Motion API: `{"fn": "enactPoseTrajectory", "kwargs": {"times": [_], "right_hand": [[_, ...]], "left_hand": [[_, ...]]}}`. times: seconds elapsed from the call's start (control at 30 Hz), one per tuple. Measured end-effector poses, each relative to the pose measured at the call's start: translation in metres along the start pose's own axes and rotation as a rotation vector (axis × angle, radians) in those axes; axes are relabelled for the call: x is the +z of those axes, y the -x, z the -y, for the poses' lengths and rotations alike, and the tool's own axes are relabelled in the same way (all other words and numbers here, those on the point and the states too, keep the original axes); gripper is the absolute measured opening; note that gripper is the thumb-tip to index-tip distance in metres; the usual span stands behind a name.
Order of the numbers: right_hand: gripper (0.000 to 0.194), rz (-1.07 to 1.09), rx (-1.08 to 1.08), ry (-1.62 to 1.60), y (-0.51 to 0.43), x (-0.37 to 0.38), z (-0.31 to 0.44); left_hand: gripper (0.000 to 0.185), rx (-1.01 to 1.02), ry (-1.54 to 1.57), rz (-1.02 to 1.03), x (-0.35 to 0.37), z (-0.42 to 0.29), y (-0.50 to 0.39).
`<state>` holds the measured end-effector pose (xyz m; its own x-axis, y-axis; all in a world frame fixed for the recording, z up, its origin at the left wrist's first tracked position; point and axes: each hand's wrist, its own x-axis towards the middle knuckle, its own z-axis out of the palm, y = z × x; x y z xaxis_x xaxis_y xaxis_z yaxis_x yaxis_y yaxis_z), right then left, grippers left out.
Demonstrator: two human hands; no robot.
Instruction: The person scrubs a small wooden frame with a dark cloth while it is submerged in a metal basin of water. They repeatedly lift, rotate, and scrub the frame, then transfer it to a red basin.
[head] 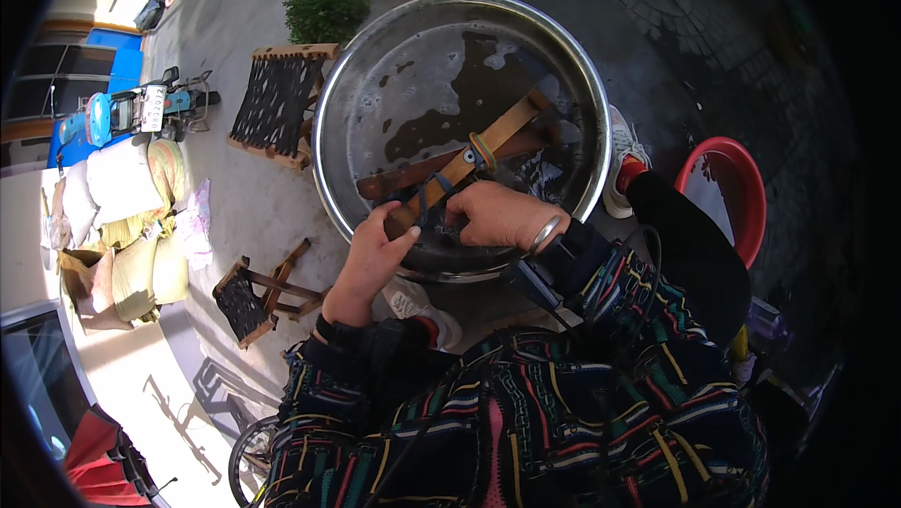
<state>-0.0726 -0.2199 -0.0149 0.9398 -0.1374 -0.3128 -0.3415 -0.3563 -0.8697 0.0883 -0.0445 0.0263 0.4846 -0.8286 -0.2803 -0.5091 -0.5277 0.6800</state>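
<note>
A large round metal basin (461,1) holds soapy-looking water. In it lies a folding wooden frame (508,125), its crossed bars joined by a metal pivot, with colored bands wrapped beside the pivot and dark straps nearer me. My left hand (376,255) grips the near end of the frame, thumb and finger around the wood. Just right of the straps, my right hand (503,216) is bent low over the water, fingers curled; whether it holds a strap or anything else is hidden.
Two folding stools with dark woven seats, a larger one (278,103) and a smaller one (243,300), stand left of the basin. A red plastic basin (754,205) is at the right. A potted plant (327,15), stacked sacks (123,191) and a parked motorbike (134,110) are farther off.
</note>
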Motion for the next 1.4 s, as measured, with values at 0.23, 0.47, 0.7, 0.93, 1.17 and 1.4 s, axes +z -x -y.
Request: {"fn": "enactPoseTrajectory", "kwargs": {"times": [0.23,0.47,0.7,0.93,1.17,1.4], "right_hand": [[0.022,-0.446,-0.221,0.039,-0.009,0.023,0.059],[0.014,-0.555,-0.373,-0.249,-0.016,0.038,0.053],[0.015,-0.567,-0.278,-0.053,-0.017,0.038,0.054],[0.014,-0.626,-0.328,0.008,-0.007,0.042,0.054],[0.015,-0.605,-0.268,-0.027,-0.002,0.049,0.054],[0.016,-0.585,-0.155,0.053,0.0,0.052,0.055]], "left_hand": [[0.045,-0.065,0.134,0.054,0.002,-0.002,-0.003],[0.045,-0.06,0.191,0.116,0.003,-0.001,-0.003],[0.045,-0.096,0.023,0.077,-0.002,-0.015,0.0],[0.045,-0.039,0.088,0.044,0.003,-0.003,-0.007],[0.045,-0.091,0.035,0.022,0.003,0.001,-0.003],[0.047,-0.089,0.086,0.017,0.003,0.003,-0.011]]}}
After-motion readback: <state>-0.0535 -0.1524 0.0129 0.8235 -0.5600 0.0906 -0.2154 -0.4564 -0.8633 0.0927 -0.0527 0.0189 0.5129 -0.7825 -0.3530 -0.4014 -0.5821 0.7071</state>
